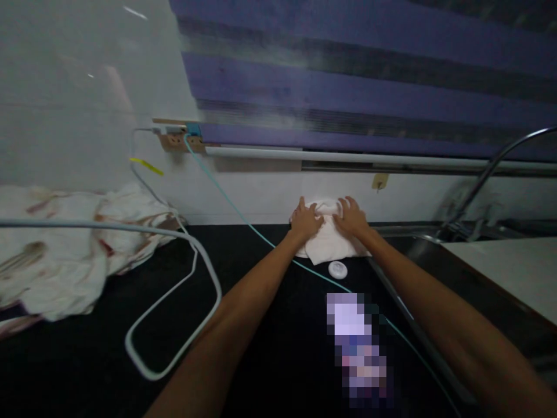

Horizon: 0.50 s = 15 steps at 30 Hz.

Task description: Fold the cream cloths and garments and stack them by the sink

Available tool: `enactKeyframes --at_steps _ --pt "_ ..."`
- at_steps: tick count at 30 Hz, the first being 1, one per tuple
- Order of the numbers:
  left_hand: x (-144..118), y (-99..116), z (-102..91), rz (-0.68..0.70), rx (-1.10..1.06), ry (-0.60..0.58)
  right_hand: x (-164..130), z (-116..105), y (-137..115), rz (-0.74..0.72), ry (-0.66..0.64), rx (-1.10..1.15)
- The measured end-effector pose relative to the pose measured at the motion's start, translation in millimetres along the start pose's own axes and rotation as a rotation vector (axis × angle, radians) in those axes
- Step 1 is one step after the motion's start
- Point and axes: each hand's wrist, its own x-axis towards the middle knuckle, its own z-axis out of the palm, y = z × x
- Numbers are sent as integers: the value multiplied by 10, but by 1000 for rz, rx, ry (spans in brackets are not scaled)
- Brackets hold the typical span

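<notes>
1. Hands: left hand (pixel 306 220) and right hand (pixel 350 216) press flat, fingers spread, grasping nothing, pinning the cloth (pixel 327 244).
2. Cloth lies folded on the dark counter (pixel 270 325) against the wall, beside the sink (pixel 418 244).

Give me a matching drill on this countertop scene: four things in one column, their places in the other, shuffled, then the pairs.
Things:
1. folded white cloth
2. small round white disc
3. crumpled patterned fabric
4. faucet

Places:
A. far left of the counter
B. under both hands, by the wall
C. at the right, over the sink
D. on the black counter, just in front of the cloth

Pairs: 1-B, 2-D, 3-A, 4-C
</notes>
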Motion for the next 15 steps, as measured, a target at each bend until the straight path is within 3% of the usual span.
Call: enactKeyframes --at_steps 3,6,10,15 --pt "-197 -168 231 91 156 -65 -163 353 8 -55 -95 11" --pt "-267 -247 311 106 205 -74 -194 509 85 -69 -127 18" --pt "-287 -197 286 57 252 -95 -101 459 155 -80 -290 -26" --pt "-364 -65 171 -17 270 -160 -108 298 21 -69 -441 -118"
